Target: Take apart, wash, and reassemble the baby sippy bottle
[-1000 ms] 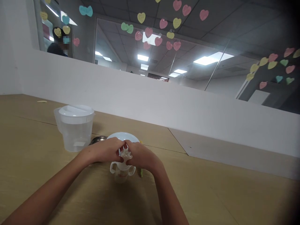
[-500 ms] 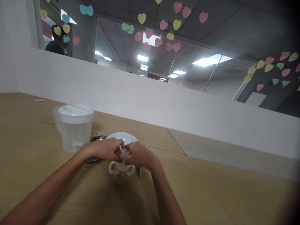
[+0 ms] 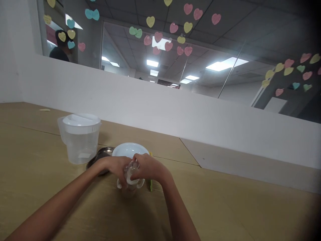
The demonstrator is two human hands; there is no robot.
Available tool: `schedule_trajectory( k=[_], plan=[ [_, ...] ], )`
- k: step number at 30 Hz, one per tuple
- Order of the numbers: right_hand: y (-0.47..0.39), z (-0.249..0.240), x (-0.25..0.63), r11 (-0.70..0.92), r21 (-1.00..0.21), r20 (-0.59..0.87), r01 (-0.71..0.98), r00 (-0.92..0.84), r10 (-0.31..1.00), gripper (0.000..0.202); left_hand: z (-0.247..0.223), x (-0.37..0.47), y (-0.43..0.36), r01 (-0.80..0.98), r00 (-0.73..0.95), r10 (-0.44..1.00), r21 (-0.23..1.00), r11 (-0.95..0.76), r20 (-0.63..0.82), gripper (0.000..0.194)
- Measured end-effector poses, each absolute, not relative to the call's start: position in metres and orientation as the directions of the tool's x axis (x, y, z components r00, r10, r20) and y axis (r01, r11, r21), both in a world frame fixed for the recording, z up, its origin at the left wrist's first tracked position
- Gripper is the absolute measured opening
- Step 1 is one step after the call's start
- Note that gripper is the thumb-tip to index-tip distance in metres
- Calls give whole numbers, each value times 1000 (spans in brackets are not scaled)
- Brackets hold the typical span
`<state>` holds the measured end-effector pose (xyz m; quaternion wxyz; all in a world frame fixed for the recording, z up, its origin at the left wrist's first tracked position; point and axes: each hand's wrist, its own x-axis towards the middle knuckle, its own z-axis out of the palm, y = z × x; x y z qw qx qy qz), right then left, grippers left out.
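A clear baby bottle (image 3: 129,192) with two whitish side handles stands upright on the table in front of me. My left hand (image 3: 119,168) is closed round the left side of its upper part, with fingers reaching down near the left handle. From the right, my right hand (image 3: 148,167) grips the clear cap (image 3: 133,166) on top of the bottle. Both hands partly cover the bottle and cap, so whether the cap sits fully on cannot be made out. Just behind the hands is a white bowl (image 3: 130,149).
A translucent lidded pitcher (image 3: 82,145) stands at the left. Between it and the bowl lies a shiny metal tray (image 3: 106,152), partly behind my left arm. A thin green item (image 3: 150,185) lies right of the bottle. A white wall (image 3: 160,110) rises behind the table.
My left hand has dropped from the top of the bottle to its side, by the left handle. My right hand stays at the clear cap. More of the metal tray and bowl shows.
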<state>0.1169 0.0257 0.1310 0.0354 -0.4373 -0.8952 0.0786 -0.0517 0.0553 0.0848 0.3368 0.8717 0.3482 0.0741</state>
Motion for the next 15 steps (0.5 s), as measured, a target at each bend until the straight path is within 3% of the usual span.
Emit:
schedule_trajectory(
  k=[6,12,15],
  plan=[
    [28,139,118,636,-184,-63,750,-655,753,48,68,-51,64,498,759,649,687,-529,-50,54],
    [33,140,120,613,-328,-65,718,-665,744,42,65,-54,64,490,745,664,723,-487,-58,64],
    [30,141,122,614,-344,-54,710,-668,742,41,65,-53,64,503,748,659,715,-486,-79,62]
  ],
)
